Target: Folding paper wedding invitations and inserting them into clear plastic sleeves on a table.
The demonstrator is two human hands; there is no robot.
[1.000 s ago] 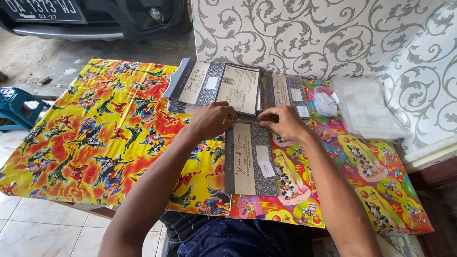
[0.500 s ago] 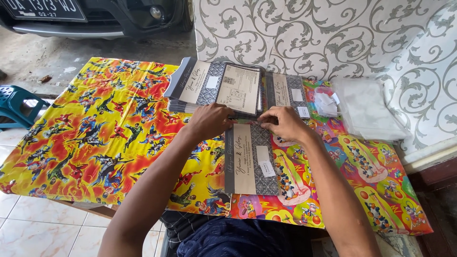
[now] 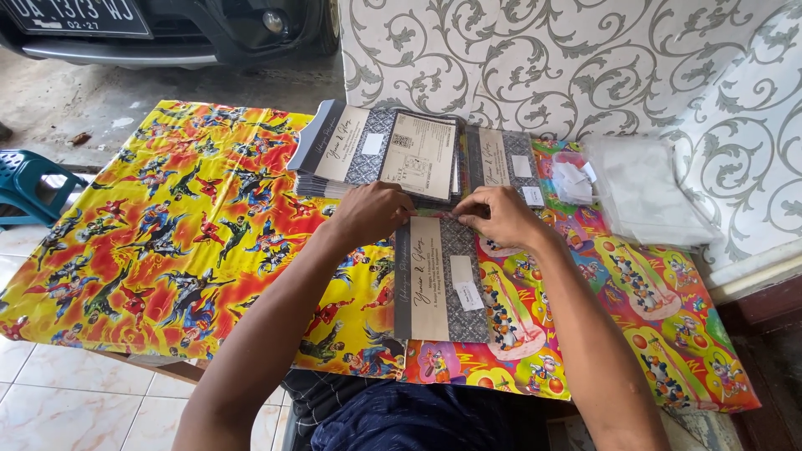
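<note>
Both hands, left hand [image 3: 373, 213] and right hand [image 3: 494, 215], fingers pinched on grey card's [image 3: 440, 280] top edge; card stacks [image 3: 380, 150] behind, unclear which are finished.

Seated at a table draped in a bright cartoon-print cloth [image 3: 167, 242]. Left hand [image 3: 372, 210] and right hand [image 3: 494, 214] side by side, both curled over the top edge of a grey-and-cream card [image 3: 439, 280] lying flat, fingertips pressed down on that edge. Just beyond the fingers: a stack of like cards [image 3: 376, 154], a second pile [image 3: 501, 159] beside it. Farther right of the right fingers, a heap of clear plastic sleeves [image 3: 643, 192]. Behind, a wall with scroll pattern [image 3: 585, 58]; off past the left fingers, a green stool [image 3: 25, 184] and a car bumper [image 3: 125, 38].
</note>
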